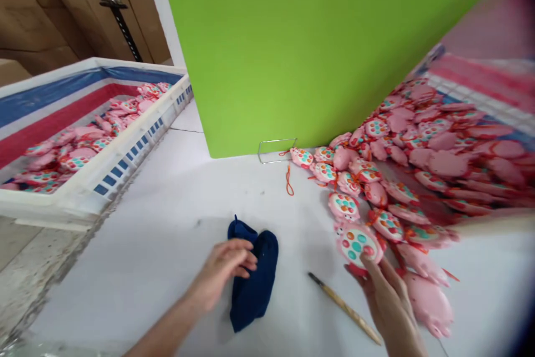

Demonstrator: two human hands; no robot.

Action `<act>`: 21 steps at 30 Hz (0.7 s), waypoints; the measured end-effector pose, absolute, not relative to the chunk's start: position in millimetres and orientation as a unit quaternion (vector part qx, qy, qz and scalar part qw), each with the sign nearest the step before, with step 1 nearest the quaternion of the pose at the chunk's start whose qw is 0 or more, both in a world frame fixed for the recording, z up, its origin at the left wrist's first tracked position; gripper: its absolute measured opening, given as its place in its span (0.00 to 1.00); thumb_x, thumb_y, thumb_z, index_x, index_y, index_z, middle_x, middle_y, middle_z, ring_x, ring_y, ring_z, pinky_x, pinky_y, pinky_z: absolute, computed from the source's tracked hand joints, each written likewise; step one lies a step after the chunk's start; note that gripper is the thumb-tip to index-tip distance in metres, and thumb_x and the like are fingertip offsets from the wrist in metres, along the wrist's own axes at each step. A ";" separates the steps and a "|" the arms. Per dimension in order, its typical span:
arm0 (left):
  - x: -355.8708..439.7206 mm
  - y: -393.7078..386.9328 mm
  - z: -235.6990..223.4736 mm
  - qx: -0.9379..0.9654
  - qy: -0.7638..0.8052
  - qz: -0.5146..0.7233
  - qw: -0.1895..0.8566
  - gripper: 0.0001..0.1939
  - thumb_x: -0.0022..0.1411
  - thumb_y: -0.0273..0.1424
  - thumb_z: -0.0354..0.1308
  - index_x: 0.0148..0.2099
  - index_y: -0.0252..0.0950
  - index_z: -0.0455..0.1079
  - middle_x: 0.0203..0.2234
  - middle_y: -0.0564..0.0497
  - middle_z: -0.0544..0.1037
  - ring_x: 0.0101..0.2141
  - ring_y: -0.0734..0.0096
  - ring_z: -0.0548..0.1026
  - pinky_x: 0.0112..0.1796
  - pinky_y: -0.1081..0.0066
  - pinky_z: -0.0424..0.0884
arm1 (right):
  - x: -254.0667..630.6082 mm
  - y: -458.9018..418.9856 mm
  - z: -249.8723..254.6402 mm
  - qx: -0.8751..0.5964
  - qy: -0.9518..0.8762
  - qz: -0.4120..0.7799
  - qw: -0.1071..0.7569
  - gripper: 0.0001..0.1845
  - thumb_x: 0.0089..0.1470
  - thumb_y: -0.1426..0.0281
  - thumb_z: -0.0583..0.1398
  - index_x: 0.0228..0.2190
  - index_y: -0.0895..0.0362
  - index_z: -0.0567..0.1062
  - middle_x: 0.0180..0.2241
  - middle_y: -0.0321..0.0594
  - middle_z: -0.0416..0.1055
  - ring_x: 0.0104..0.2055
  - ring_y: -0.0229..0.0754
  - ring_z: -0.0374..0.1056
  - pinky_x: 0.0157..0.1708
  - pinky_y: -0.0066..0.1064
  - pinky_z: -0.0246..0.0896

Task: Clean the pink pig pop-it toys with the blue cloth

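My right hand [382, 290] grips a pink animal-shaped toy [355, 245], its thumb on the white face with teal, orange and red round bumps. Similar toys lie behind and beside it, one of them a face-up toy [343, 206] just above. My left hand [229, 268] hovers over or touches a folded navy cloth [254, 284]; which one I cannot tell. Its fingers are loosely bent, apart, with nothing visible between them. Between the hands, a tool with a wooden handle and dark tip [345, 307] lies on the white table [167, 257].
A heap of pink toys [443, 156] spills from a lined crate at right. At left stands a white crate [137, 140] holding more toys. A tall green panel [292, 56] rises behind, with a wire frame [277, 151] and an orange cord loop [289, 181] near its foot.
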State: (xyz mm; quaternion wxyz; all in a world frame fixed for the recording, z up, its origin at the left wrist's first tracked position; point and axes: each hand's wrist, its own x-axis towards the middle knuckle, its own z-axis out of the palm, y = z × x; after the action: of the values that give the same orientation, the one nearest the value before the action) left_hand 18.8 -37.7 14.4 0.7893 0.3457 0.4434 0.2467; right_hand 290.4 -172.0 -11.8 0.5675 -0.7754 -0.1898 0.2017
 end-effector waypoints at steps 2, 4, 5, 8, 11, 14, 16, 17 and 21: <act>37.6 -60.3 9.8 0.354 0.431 0.208 0.804 0.21 0.49 0.40 0.65 0.42 0.31 0.71 0.32 0.41 0.78 0.34 0.62 0.76 0.33 0.68 0.70 | 255.7 -159.5 -6.8 -0.697 -0.113 0.322 0.631 0.24 0.46 0.58 0.62 0.45 0.54 0.73 0.41 0.44 0.75 0.46 0.53 0.69 0.41 0.44 0.68; 50.1 -71.6 9.9 0.353 0.410 0.211 0.814 0.25 0.51 0.42 0.63 0.47 0.31 0.68 0.35 0.41 0.77 0.37 0.62 0.75 0.35 0.68 0.69 | 218.0 -147.6 -2.3 -0.615 -0.070 0.411 0.669 0.24 0.45 0.60 0.64 0.45 0.54 0.74 0.41 0.43 0.76 0.48 0.51 0.69 0.43 0.41 0.67; 54.4 -73.2 10.8 0.355 0.389 0.221 0.821 0.26 0.52 0.42 0.62 0.49 0.32 0.66 0.37 0.41 0.76 0.38 0.62 0.75 0.35 0.68 0.69 | 200.3 -142.8 -0.1 -0.585 -0.067 0.439 0.679 0.23 0.45 0.60 0.65 0.44 0.53 0.74 0.42 0.43 0.76 0.48 0.51 0.69 0.44 0.41 0.66; 58.3 -66.6 12.9 0.376 0.325 0.277 0.822 0.24 0.54 0.39 0.62 0.51 0.34 0.65 0.40 0.42 0.75 0.39 0.64 0.74 0.36 0.70 0.69 | 160.7 -134.6 5.4 -0.550 -0.096 0.486 0.673 0.21 0.45 0.61 0.65 0.42 0.53 0.75 0.43 0.42 0.76 0.49 0.49 0.68 0.48 0.39 0.63; 51.3 -55.3 12.7 0.403 0.323 0.311 0.798 0.23 0.53 0.35 0.63 0.50 0.34 0.66 0.39 0.44 0.75 0.38 0.64 0.73 0.34 0.72 0.69 | 147.3 -134.1 9.1 -0.591 -0.140 0.464 0.645 0.23 0.43 0.62 0.67 0.43 0.54 0.74 0.42 0.42 0.76 0.47 0.49 0.69 0.46 0.36 0.64; 42.6 -50.2 13.2 0.429 0.335 0.305 0.782 0.25 0.51 0.35 0.64 0.51 0.34 0.65 0.40 0.44 0.75 0.38 0.62 0.73 0.32 0.72 0.69 | 151.4 -134.6 10.0 -0.642 -0.158 0.435 0.611 0.29 0.42 0.59 0.67 0.46 0.57 0.71 0.38 0.42 0.77 0.39 0.47 0.71 0.34 0.32 0.67; 39.6 -51.1 15.2 0.430 0.320 0.307 0.786 0.26 0.51 0.35 0.64 0.52 0.34 0.65 0.42 0.43 0.75 0.40 0.60 0.73 0.36 0.70 0.70 | 154.9 -134.0 9.1 -0.661 -0.166 0.439 0.586 0.30 0.41 0.57 0.67 0.45 0.59 0.71 0.35 0.42 0.77 0.34 0.45 0.71 0.30 0.31 0.66; 39.0 -52.3 16.3 0.426 0.307 0.307 0.794 0.27 0.50 0.34 0.65 0.52 0.34 0.65 0.43 0.43 0.74 0.42 0.60 0.73 0.39 0.68 0.70 | 155.3 -133.4 8.4 -0.664 -0.168 0.442 0.579 0.30 0.41 0.56 0.67 0.44 0.59 0.72 0.34 0.42 0.77 0.34 0.45 0.71 0.31 0.31 0.66; 37.0 -55.9 16.9 0.408 0.296 0.320 0.802 0.30 0.49 0.32 0.66 0.54 0.36 0.62 0.45 0.44 0.73 0.45 0.59 0.71 0.42 0.67 0.69 | 147.5 -131.8 5.4 -0.653 -0.150 0.445 0.595 0.30 0.41 0.55 0.66 0.44 0.58 0.71 0.35 0.42 0.77 0.34 0.46 0.71 0.33 0.33 0.67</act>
State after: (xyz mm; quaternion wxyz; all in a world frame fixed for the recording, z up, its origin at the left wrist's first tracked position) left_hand 37.0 -55.9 16.9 0.8019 0.4085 0.2956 0.3205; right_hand 147.5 -131.8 5.4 0.5948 -0.6527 -0.1499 0.4447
